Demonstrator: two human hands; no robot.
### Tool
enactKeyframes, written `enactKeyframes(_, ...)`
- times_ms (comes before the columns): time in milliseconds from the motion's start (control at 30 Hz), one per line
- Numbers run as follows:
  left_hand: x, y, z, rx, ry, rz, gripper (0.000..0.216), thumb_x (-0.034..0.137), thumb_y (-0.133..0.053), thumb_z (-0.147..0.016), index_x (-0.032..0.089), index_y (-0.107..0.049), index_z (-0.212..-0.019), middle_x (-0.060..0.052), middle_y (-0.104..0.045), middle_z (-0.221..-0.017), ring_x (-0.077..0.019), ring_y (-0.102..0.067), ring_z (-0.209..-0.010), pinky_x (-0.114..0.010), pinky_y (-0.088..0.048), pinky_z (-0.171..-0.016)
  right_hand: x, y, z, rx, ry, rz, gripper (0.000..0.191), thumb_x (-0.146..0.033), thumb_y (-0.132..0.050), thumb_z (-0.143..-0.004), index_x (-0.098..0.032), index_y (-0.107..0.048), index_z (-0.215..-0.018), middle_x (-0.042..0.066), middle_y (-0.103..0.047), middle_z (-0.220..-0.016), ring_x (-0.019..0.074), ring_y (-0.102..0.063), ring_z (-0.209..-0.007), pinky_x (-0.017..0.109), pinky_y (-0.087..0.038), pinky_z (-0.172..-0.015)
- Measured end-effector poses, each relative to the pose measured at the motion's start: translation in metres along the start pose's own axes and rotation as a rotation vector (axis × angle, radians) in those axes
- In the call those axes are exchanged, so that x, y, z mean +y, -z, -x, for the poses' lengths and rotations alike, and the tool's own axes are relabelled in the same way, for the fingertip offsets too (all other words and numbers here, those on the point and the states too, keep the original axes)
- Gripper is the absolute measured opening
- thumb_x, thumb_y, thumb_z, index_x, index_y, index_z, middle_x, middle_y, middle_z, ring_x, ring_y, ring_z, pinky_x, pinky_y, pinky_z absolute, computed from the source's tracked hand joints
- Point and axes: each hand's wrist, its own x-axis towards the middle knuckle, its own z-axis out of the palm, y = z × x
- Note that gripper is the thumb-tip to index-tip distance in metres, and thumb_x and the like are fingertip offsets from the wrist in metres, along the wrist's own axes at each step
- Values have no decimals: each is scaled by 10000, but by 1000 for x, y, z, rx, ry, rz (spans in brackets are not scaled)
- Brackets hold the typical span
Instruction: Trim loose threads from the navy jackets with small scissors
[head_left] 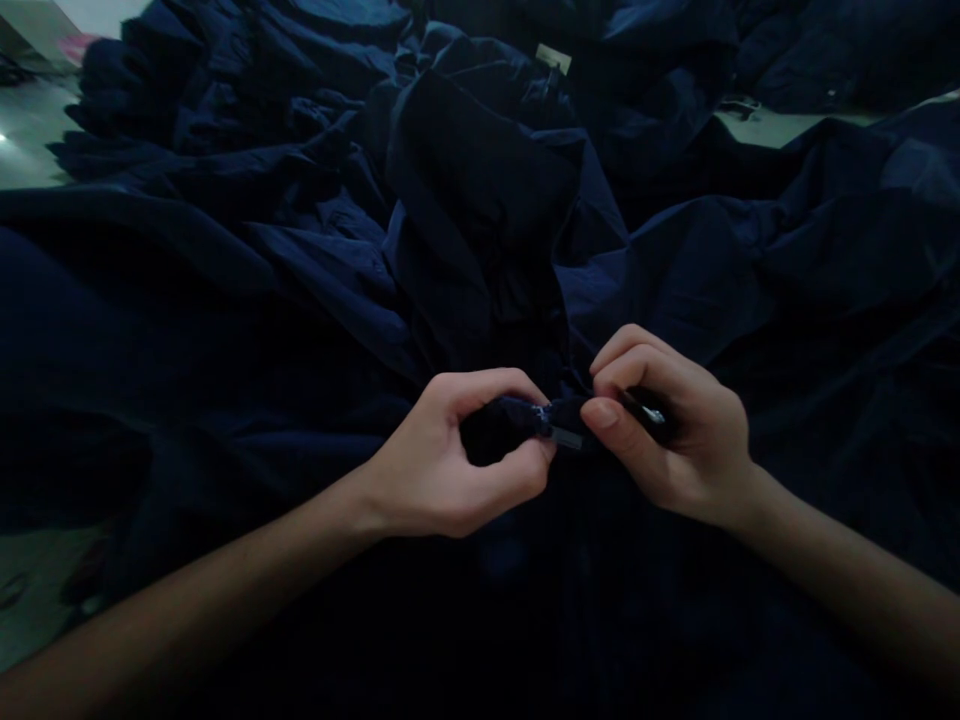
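A large dark navy garment (480, 190) lies bunched in front of me. My left hand (472, 450) pinches a narrow edge of its cloth between thumb and fingers. At these fingertips sits a small zipper pull (566, 437), a greyish flat tab, with pale bits of thread or metal just above it. Facing it, my right hand (667, 420) is closed, thumb against curled fingers, on the same strip of cloth. A small dark object with a shiny metal end (655, 415) shows inside the right palm; its kind is not clear. Shadow hides much of the cloth below.
More navy cloth (847, 50) is heaped at the back right. A pale label (553, 58) shows on the garment at the top. Parts of a light surface (30, 130) show at the left, with something pink (77, 46) by the cloth.
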Motion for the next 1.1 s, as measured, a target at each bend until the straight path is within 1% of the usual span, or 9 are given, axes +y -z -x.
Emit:
enactKeyframes(133, 1, -3, -1, 28, 24, -12, 157, 233, -746, -824, 124, -670, -742, 29, -561, -630, -74, -478, -565, -181, -372, -498, 0, 0, 1, -33, 62, 29, 140, -245, -735, -943, -195, -618, -885, 22, -599, -819, 126, -551, -662, 271, -427, -531)
enactKeyframes(267, 1, -4, 0, 42, -32, -34, 38, 108, -689, -792, 127, -667, -767, 45, -560, -645, -64, -485, -581, -165, -383, -518, -1, -1, 1, -6, 46, 30, 142, -254, -715, -961, -194, -619, -874, 15, -601, -800, 113, -537, -632, 262, -406, -505)
enactKeyframes(333, 1, -2, 1, 16, -43, -23, 74, 73, -651, -773, 133, -661, -815, 53, -546, -650, -65, -483, -584, -163, -385, -518, -1, -2, 0, 10, 29, 24, 161, -263, -711, -969, -192, -615, -861, 8, -595, -786, 102, -528, -619, 254, -398, -499)
enactKeyframes(500, 0, 1, 2, -4, -30, -16, 130, 249, -749, -821, 141, -677, -834, 35, -577, -676, -88, -504, -603, -191, -394, -525, 0, -2, 0, -26, 60, 47, 133, -267, -722, -964, -204, -632, -890, 11, -604, -810, 116, -576, -653, 264, -446, -528)
enactKeyframes(600, 0, -3, 1, 62, -44, -67, 137, 210, -732, -847, 142, -670, -746, 28, -573, -653, -83, -488, -590, -201, -387, -530, 0, -1, 1, -40, 86, 57, 126, -283, -718, -968, -204, -637, -913, 18, -612, -821, 124, -577, -661, 272, -450, -527)
enactKeyframes(767, 1, -3, 1, 29, -63, -37, 63, 78, -676, -797, 141, -683, -794, 27, -606, -694, -83, -511, -612, -195, -409, -553, -3, -3, 2, 4, 0, 31, 165, -294, -707, -975, -204, -613, -873, 7, -596, -795, 111, -535, -620, 265, -401, -503)
enactKeyframes(833, 0, 0, 1, -15, -45, 14, 15, 118, -695, -841, 131, -701, -837, 16, -624, -716, -92, -533, -638, -199, -427, -576, -4, -4, 2, 23, -38, 13, 168, -246, -672, -990, -201, -589, -850, -1, -571, -782, 100, -521, -614, 259, -392, -509)
enactKeyframes(933, -4, 5, -1, -68, -21, 83, 91, 187, -738, -882, 122, -712, -825, -14, -655, -747, -122, -582, -695, -223, -465, -631, -5, -5, 2, 55, -87, -17, 211, -187, -603, -1011, -193, -550, -807, -14, -528, -753, 82, -491, -600, 249, -381, -518)
enactKeyframes(1100, -11, 7, -2, -86, -81, 150, 179, 245, -821, -863, 133, -736, -752, -48, -682, -777, -160, -630, -728, -261, -509, -657, -6, -5, 0, 55, -120, -24, 212, -230, -636, -1004, -191, -567, -807, -24, -532, -738, 79, -478, -585, 254, -369, -517)
